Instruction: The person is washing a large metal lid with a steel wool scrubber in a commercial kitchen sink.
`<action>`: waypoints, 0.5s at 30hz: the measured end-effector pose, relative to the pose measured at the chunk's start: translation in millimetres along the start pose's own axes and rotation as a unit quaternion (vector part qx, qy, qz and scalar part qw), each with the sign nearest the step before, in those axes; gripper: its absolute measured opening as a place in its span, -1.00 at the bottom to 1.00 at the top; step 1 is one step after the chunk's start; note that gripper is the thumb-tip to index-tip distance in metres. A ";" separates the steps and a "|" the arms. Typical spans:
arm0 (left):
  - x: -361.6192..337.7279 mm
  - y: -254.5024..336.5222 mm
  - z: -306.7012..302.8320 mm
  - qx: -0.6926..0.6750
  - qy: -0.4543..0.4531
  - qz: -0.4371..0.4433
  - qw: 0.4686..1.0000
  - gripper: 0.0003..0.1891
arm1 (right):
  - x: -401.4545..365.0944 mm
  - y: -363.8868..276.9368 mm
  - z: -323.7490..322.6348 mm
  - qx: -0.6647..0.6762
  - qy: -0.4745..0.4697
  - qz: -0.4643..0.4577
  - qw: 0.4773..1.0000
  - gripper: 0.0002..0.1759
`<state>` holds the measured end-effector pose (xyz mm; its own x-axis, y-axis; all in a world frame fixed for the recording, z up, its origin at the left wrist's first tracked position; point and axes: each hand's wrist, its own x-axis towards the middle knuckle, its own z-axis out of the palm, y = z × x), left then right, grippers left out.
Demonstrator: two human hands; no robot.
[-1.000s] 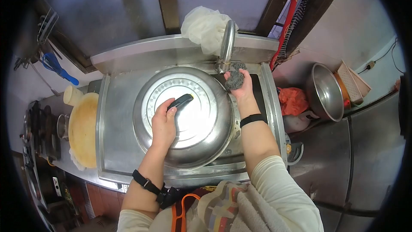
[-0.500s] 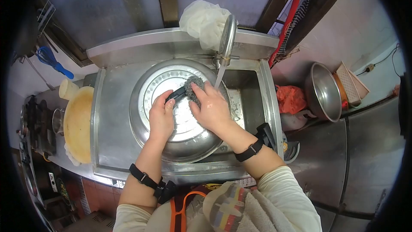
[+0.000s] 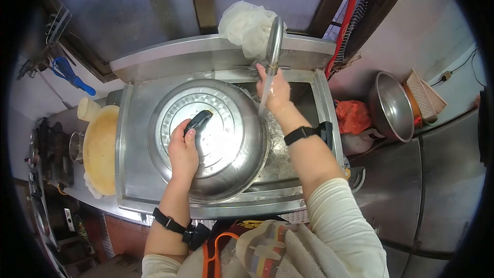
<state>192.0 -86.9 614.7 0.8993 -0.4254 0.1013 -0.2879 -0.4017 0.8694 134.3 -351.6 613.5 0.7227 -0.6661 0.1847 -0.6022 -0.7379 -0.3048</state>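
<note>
A large round steel pot lid (image 3: 231,170) lies dome-up over the left part of the sink, with a ring pattern around its middle. My left hand (image 3: 183,157) is closed around the lid's black handle (image 3: 198,121). My right hand (image 3: 278,90) reaches behind the running water to the base of the steel tap (image 3: 276,36), its fingers at the tap's handle and partly hidden by the spout. Water falls from the spout past the lid's right edge. The steel wool scrubber does not show clearly now.
The sink basin (image 3: 303,98) opens to the right of the lid. A whitish mesh bag (image 3: 249,28) hangs behind the tap. At left stands a yellowish round board (image 3: 100,149); at right, a red plastic bag (image 3: 352,116) and a steel bowl (image 3: 393,105).
My right hand has left the lid, where it pressed a steel wool scrubber, and moved up to the tap. The lid has shifted slightly left and down with my left hand still on its handle.
</note>
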 end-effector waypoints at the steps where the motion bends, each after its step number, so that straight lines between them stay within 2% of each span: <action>1: -0.2 -3.4 -2.1 -0.003 0.000 0.001 1.000 -0.71 | 6.1 11.1 2.7 -0.055 -0.018 -0.011 0.998 -0.58; 2: -1.5 -2.5 -4.3 0.003 0.001 0.001 1.000 -0.71 | 8.5 17.4 6.4 -0.111 -0.038 -0.022 0.993 -0.62; 5: -1.9 3.0 -5.5 0.010 0.007 0.011 1.000 -0.70 | 11.3 19.8 13.8 -0.139 -0.095 -0.028 0.985 -0.61; 7: -2.8 2.8 -5.9 0.014 0.012 0.024 1.000 -0.70 | 13.2 29.8 24.9 -0.136 -0.071 -0.020 0.988 -0.55; 10: -1.7 4.8 -7.4 -0.009 -0.010 -0.004 1.000 -0.68 | 14.3 52.8 36.9 -0.085 -0.061 -0.024 0.994 -0.41; 13: -4.6 0.6 -5.5 0.087 0.020 0.070 0.994 -0.62 | 10.3 69.7 36.1 -0.048 -0.052 -0.031 0.997 -0.30; 15: -9.0 6.4 -13.9 0.161 -0.014 0.041 0.986 -0.52 | 6.0 68.8 29.7 -0.007 -0.063 -0.013 0.998 -0.27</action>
<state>186.7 -74.4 626.0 0.8605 -0.4873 0.1488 -0.4535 -0.5992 0.6598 107.3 -403.2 565.8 0.7743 -0.6285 0.0733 -0.5871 -0.7568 -0.2875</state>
